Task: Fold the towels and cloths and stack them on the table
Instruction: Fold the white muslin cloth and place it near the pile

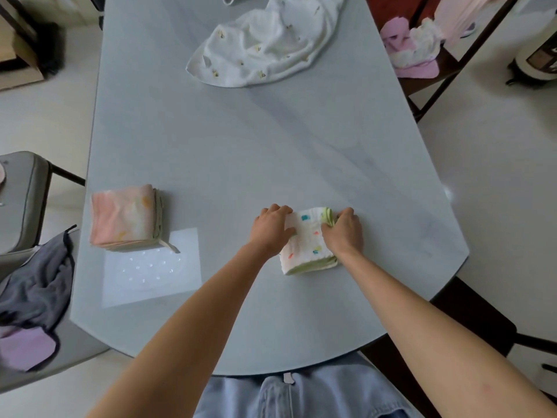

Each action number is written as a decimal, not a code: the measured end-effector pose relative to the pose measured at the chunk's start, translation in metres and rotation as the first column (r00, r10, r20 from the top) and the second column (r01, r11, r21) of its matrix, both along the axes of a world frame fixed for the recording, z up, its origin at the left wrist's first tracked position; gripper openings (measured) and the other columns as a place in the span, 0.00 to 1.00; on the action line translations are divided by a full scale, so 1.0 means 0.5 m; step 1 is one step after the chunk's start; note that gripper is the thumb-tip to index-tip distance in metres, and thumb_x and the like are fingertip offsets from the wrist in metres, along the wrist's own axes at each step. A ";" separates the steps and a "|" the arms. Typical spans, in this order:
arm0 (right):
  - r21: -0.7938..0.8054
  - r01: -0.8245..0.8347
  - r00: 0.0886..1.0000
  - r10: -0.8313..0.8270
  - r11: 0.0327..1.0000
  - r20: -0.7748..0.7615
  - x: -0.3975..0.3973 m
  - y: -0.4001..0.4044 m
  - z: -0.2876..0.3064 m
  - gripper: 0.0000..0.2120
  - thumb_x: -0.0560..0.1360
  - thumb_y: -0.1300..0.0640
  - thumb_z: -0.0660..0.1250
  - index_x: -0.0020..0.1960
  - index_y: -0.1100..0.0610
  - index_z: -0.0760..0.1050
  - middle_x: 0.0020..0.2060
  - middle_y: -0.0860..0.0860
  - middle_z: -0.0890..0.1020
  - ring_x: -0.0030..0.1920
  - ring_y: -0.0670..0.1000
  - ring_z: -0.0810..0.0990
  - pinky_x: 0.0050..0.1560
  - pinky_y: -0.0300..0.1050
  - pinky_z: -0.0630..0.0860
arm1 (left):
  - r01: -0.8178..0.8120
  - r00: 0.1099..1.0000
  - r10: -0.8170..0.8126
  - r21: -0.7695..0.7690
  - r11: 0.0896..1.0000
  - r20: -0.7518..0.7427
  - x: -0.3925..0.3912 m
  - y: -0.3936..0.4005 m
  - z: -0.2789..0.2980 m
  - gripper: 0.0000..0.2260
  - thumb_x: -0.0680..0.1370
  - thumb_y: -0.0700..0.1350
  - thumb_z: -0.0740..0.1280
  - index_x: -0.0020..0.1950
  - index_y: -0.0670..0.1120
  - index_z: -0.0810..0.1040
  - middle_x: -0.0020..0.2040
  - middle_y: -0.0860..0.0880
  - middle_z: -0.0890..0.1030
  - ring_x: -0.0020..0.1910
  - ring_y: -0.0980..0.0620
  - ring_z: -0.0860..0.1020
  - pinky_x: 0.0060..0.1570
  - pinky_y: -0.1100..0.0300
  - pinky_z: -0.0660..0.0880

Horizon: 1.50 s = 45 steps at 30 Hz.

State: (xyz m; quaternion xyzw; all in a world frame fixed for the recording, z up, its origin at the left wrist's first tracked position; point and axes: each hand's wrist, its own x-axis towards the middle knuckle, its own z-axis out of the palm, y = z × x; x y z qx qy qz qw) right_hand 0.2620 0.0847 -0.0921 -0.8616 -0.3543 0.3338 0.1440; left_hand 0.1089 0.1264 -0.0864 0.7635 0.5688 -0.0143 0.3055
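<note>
I have both hands on the folded cloth (307,241) near the table's (241,152) front edge: left hand (271,229) curls over its left edge, right hand (343,232) pinches its far-right corner. Its long axis runs away from me. A pink stack (125,217) sits left; an unfolded white towel (265,40) lies far.

A broad bare stretch of the table (271,152) is left open between the near things and the far white cloth (265,43), and free passage across it is offered from either side. The near left is taken up by the pink stack (125,218), set close to the table's left edge. Between that stack and the folded cloth (309,239) a clear lane is left. The folded cloth is flanked by the left hand (271,229) and the right hand (343,230), so its sides are blocked. Right of it, bare table is left up to the edge.
</note>
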 end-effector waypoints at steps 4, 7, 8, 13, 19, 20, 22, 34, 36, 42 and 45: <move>-0.110 -0.015 0.991 0.000 0.994 -0.131 -0.006 0.031 0.003 0.30 0.70 0.44 0.71 0.61 0.63 0.65 0.59 0.59 0.77 0.61 0.60 0.76 0.59 0.52 0.74 | 0.017 1.000 -0.017 -0.003 1.000 -0.013 0.000 0.001 -0.015 0.21 0.78 0.49 0.66 0.70 0.47 0.69 0.63 0.46 0.72 0.61 0.45 0.70 0.60 0.55 0.68; -0.160 -0.002 0.976 -0.033 0.987 -0.215 -0.001 0.044 -0.003 0.31 0.68 0.47 0.75 0.60 0.64 0.67 0.55 0.59 0.81 0.55 0.57 0.80 0.55 0.47 0.76 | 0.029 1.000 -0.029 -0.022 0.999 0.003 0.002 -0.002 -0.021 0.20 0.78 0.48 0.66 0.69 0.47 0.69 0.64 0.46 0.71 0.61 0.45 0.70 0.60 0.54 0.69; -0.169 0.005 0.965 -0.049 0.986 -0.258 0.003 0.044 -0.004 0.28 0.68 0.50 0.76 0.59 0.65 0.72 0.52 0.58 0.82 0.53 0.57 0.81 0.52 0.46 0.77 | 0.036 0.999 -0.036 -0.030 0.999 0.013 0.001 -0.005 -0.022 0.20 0.78 0.48 0.66 0.69 0.46 0.69 0.64 0.47 0.70 0.62 0.45 0.70 0.60 0.54 0.69; -0.045 0.019 0.842 -0.041 0.999 -0.538 0.002 0.031 0.009 0.12 0.68 0.59 0.76 0.48 0.61 0.79 0.47 0.58 0.84 0.45 0.57 0.84 0.50 0.53 0.81 | -0.027 0.975 0.048 -0.097 0.995 0.218 -0.047 -0.015 -0.017 0.13 0.75 0.45 0.70 0.57 0.47 0.73 0.63 0.49 0.68 0.56 0.49 0.73 0.54 0.58 0.72; 0.252 -0.113 0.763 0.246 0.961 -0.597 0.008 0.038 0.094 0.12 0.70 0.61 0.75 0.49 0.64 0.76 0.43 0.58 0.82 0.43 0.54 0.81 0.48 0.56 0.78 | 0.122 0.955 -0.095 -0.077 0.990 0.283 -0.108 0.031 0.050 0.12 0.73 0.53 0.73 0.55 0.52 0.81 0.63 0.56 0.69 0.44 0.59 0.73 0.49 0.65 0.70; 0.279 -0.115 0.768 0.263 0.953 -0.583 0.008 0.042 0.110 0.12 0.70 0.59 0.75 0.48 0.64 0.75 0.42 0.57 0.82 0.42 0.53 0.81 0.47 0.54 0.78 | 0.154 0.955 -0.131 -0.066 0.986 0.267 -0.109 0.042 0.063 0.12 0.73 0.55 0.72 0.54 0.52 0.82 0.62 0.56 0.72 0.44 0.58 0.74 0.51 0.62 0.72; 0.367 -0.136 0.801 0.320 0.920 -0.505 0.005 0.058 0.143 0.11 0.73 0.56 0.73 0.44 0.61 0.73 0.39 0.53 0.80 0.40 0.51 0.79 0.44 0.49 0.75 | 0.202 0.956 -0.187 -0.041 0.979 0.227 -0.114 0.063 0.095 0.14 0.73 0.61 0.69 0.53 0.54 0.82 0.55 0.56 0.78 0.47 0.56 0.74 0.52 0.57 0.73; 0.358 -0.297 0.937 0.343 0.885 -0.070 -0.016 0.163 0.270 0.17 0.78 0.45 0.62 0.50 0.61 0.68 0.45 0.56 0.78 0.47 0.57 0.77 0.42 0.45 0.67 | -0.176 0.857 0.307 -0.325 0.929 0.414 -0.133 0.173 0.273 0.20 0.73 0.61 0.69 0.44 0.42 0.81 0.41 0.49 0.79 0.40 0.52 0.77 0.49 0.54 0.78; 0.265 -0.056 0.939 0.141 0.963 -0.313 -0.034 0.183 0.266 0.20 0.77 0.48 0.64 0.55 0.66 0.73 0.49 0.59 0.80 0.51 0.59 0.80 0.46 0.45 0.73 | -0.214 0.626 0.573 -0.590 0.779 0.529 -0.134 0.149 0.276 0.16 0.77 0.56 0.66 0.52 0.43 0.78 0.49 0.43 0.80 0.42 0.47 0.81 0.48 0.50 0.80; -0.099 0.172 0.625 -0.186 0.980 -0.758 -0.048 0.207 0.267 0.06 0.77 0.61 0.65 0.49 0.62 0.79 0.38 0.59 0.84 0.34 0.56 0.83 0.33 0.46 0.80 | 0.103 0.306 0.777 -0.831 0.547 0.550 -0.147 0.081 0.248 0.23 0.76 0.57 0.67 0.65 0.43 0.76 0.63 0.37 0.77 0.57 0.34 0.79 0.58 0.44 0.76; -0.139 0.243 0.575 -0.258 0.960 -0.776 -0.044 0.208 0.253 0.09 0.80 0.58 0.61 0.50 0.63 0.77 0.31 0.59 0.83 0.28 0.56 0.83 0.22 0.48 0.77 | 0.101 0.301 0.720 -0.772 0.628 0.625 -0.147 0.079 0.240 0.23 0.76 0.52 0.69 0.68 0.44 0.73 0.64 0.39 0.77 0.60 0.39 0.78 0.58 0.48 0.76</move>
